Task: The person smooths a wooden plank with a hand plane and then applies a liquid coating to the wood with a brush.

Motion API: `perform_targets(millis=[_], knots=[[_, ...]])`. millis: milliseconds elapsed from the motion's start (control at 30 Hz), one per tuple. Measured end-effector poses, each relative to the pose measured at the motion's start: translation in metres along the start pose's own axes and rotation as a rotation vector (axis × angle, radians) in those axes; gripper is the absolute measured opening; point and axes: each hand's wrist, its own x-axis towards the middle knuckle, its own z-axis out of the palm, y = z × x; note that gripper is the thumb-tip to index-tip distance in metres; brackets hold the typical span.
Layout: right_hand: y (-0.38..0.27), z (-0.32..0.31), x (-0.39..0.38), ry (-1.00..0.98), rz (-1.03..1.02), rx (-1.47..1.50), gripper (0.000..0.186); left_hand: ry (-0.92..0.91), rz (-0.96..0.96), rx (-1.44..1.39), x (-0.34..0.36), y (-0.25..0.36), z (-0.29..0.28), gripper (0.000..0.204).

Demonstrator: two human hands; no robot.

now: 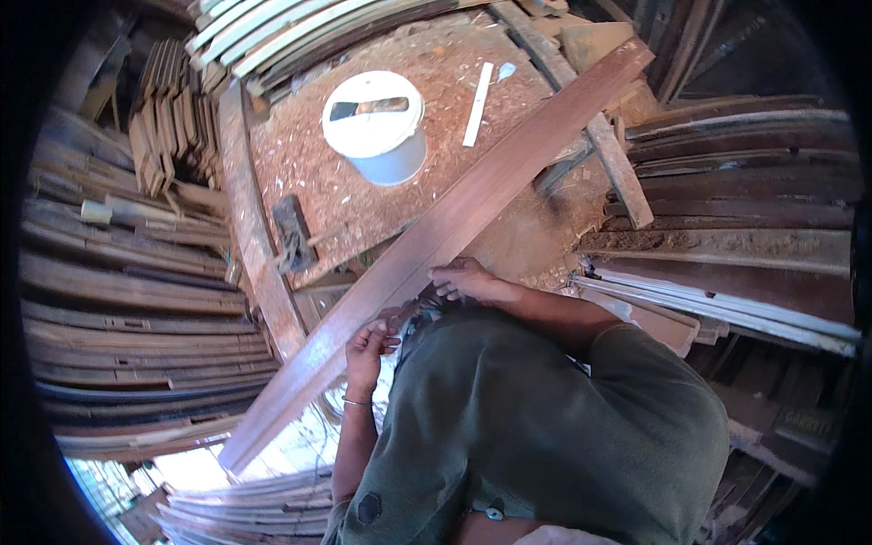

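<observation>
A long reddish-brown wooden plank (472, 195) lies diagonally in front of me, from the lower left to the upper right. At its near edge my left hand (368, 347) is closed, with thumb and fingertips pinched on a small dark brown ragged-edged piece (400, 313). The piece looks thin and sheet-like; its exact kind is unclear. My right hand (461, 278) is beside the plank's near edge, fingers curled inward at the other end of the same piece. What lies under its fingertips is partly hidden.
A white lidded bucket (386, 150) stands on the dusty worktable beyond the plank. A pale wood strip (478, 104) lies to its right, and a dark block-shaped tool (292, 234) rests on the table's left side. Stacked boards (136, 300) crowd the left, and more boards (745, 186) the right.
</observation>
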Motion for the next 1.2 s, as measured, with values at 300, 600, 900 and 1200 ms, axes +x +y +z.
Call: perform_targets(millis=[300, 600, 900, 1200], knots=[[-0.028, -0.068, -0.009, 0.324, -0.096, 0.043, 0.055, 0.120, 0.405, 0.352, 0.052, 0.055, 0.025, 0.022], [-0.075, -0.190, 0.001, 0.458, -0.108, 0.203, 0.061, 0.174, 0.867, 0.977, 0.075, 0.082, 0.112, 0.040], [-0.118, -0.289, 0.007, 0.340, -0.088, 0.303, 0.061, 0.152, 0.615, 1.358, 0.097, 0.086, 0.216, 0.102], [-0.138, -0.336, 0.022, 0.117, -0.070, 0.307, 0.059, 0.311, 0.429, 1.720, 0.119, 0.055, 0.237, 0.090]])
